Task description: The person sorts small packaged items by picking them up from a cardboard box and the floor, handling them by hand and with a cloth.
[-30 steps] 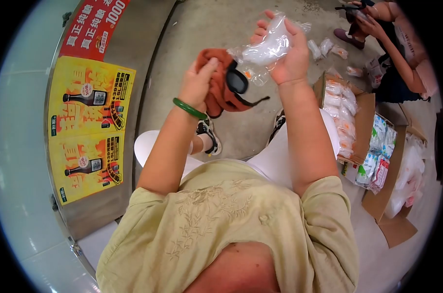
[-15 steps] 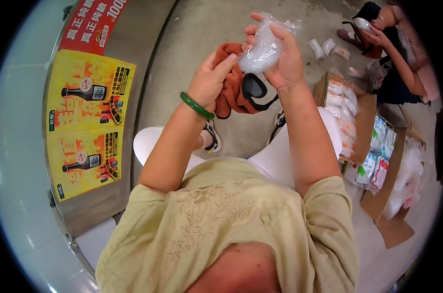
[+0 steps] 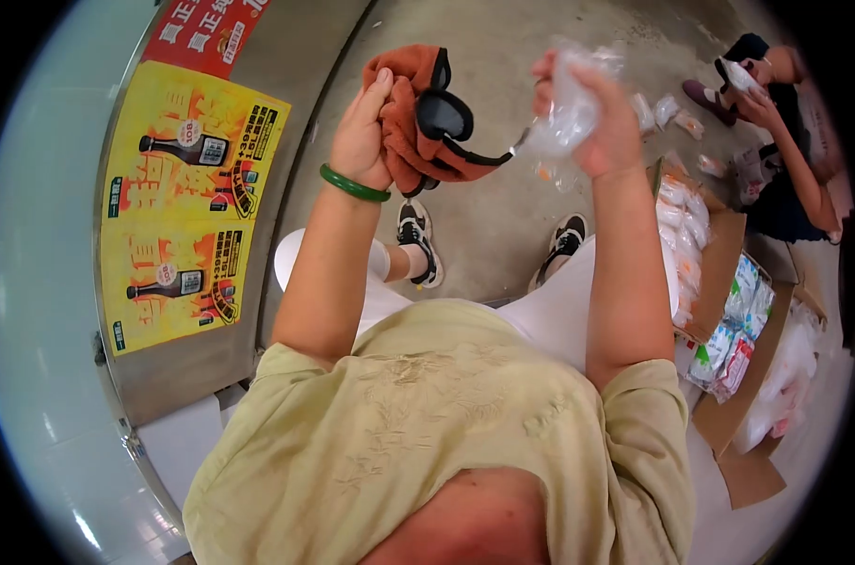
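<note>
My left hand point(image 3: 362, 137) is closed on a rust-brown fuzzy cloth item point(image 3: 404, 132) with black edging and dark, shiny oval pieces. Its exact kind I cannot make out. A thin black strap runs from it towards my right hand. On the right, my right hand point(image 3: 604, 127) is wrapped round a crinkled clear plastic bag point(image 3: 567, 118), smeared by motion. The strap's pale end is close to the bag; whether they touch, I cannot tell. A green bangle point(image 3: 352, 184) circles my left wrist.
Right of my legs stand cardboard boxes point(image 3: 715, 273) of wrapped packets and plastic bags. Several small wrapped packets point(image 3: 666, 111) lie on the floor. Another person point(image 3: 785, 160) crouches at the upper right, holding a pale item. A metal-edged counter with yellow posters point(image 3: 192, 207) is at my left.
My hands have moved apart. The left has gone left and up with the cloth item, the right has shifted right with the bag. The black strap now stretches out between them.
</note>
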A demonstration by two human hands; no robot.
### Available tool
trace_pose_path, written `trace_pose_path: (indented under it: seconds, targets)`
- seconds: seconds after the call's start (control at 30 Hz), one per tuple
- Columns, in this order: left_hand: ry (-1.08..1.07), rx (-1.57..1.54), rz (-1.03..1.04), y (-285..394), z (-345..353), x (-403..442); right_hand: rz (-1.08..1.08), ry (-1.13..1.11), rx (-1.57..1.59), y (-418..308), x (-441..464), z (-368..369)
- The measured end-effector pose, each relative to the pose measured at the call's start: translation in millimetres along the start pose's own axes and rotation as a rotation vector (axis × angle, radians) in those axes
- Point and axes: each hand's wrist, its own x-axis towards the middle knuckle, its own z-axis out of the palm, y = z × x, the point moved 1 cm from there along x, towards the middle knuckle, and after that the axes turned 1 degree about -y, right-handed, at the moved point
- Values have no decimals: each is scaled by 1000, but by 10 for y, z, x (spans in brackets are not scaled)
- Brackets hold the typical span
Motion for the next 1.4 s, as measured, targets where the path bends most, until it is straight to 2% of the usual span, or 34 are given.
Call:
trace_pose_path:
  seconds: [0.13, 0.2, 0.27, 0.33, 0.4, 0.47, 0.5, 0.57, 0.6, 0.63, 0.67, 0.7, 0.73, 0.77, 0.8, 0.9, 1.0, 1.03, 1.07, 1.1, 1.13, 1.23, 1.3, 1.33, 1.4]
  targets:
    - [35, 13, 91, 71, -23, 49, 159, -177, -257, 186, -91, 162]
    - [81, 173, 181, 182, 64, 11, 183, -203, -301, 219, -94, 188]
    - [102, 191, 229, 328, 220, -34, 213, -238, -337, 286, -93, 205]
    - [218, 284, 332, 465, 454, -101, 292, -267, -293, 316, -76, 175]
    - [115, 384, 378, 482, 501, -102, 290, -271, -345, 413, -84, 160]
    - [-132, 785, 296, 318, 370, -108, 344, -293, -384, 463, -122, 226]
    - [-131, 1020, 426, 69, 361, -50, 401, -300, -408, 599, -103, 132]
    - [-303, 1300, 385, -163, 583, -161, 326, -376, -565, 640, -136, 172]
    - [-342, 1472, 380, -242, 591, -158, 197, -372, -779, 660, -165, 174]
    - [-362, 1468, 403, -241, 622, -169, 454, -393, -881, 635, -162, 206]
    - [-283, 1242, 208, -244, 623, -198, 439, -381, -893, 583, -214, 246]
    - [-200, 1012, 11, -245, 605, -222, 502, -435, -773, 510, -294, 348]
    - [-205, 1009, 13, -271, 527, -219, 570, -492, -648, 493, -351, 414]
    - [-119, 1083, 105, -305, 396, -200, 585, -636, -694, 608, -318, 340]
    - [-30, 1157, 198, -306, 325, -199, 587, -637, -694, 641, -337, 345]
    - [-2, 1308, 206, -334, 194, -230, 648, -795, -607, 661, -375, 377]
    - [-46, 1471, 196, -284, 144, -295, 596, -792, -555, 647, -419, 417]
    - [-54, 1402, 21, -212, 228, -348, 593, -788, -552, 607, -429, 443]
    - [-60, 1326, -153, -175, 255, -381, 568, -692, -416, 538, -423, 479]
    - [-33, 1217, -72, -451, -316, -257, 543, -595, -280, 489, -412, 493]
    - [-6, 1268, -63, -363, -208, -305, 545, -592, -277, 482, -392, 458]
    - [34, 1104, -91, -265, -343, -204, 477, -464, -362, 446, -309, 333]
    - [207, 823, -176, -178, -444, -149, 506, -433, -397, 429, -315, 322]
    - [206, 819, -173, -132, -405, -167, 535, -398, -430, 425, -318, 318]
    - [55, 425, -95, 42, -236, -268, 523, -407, -544, 448, -332, 301]
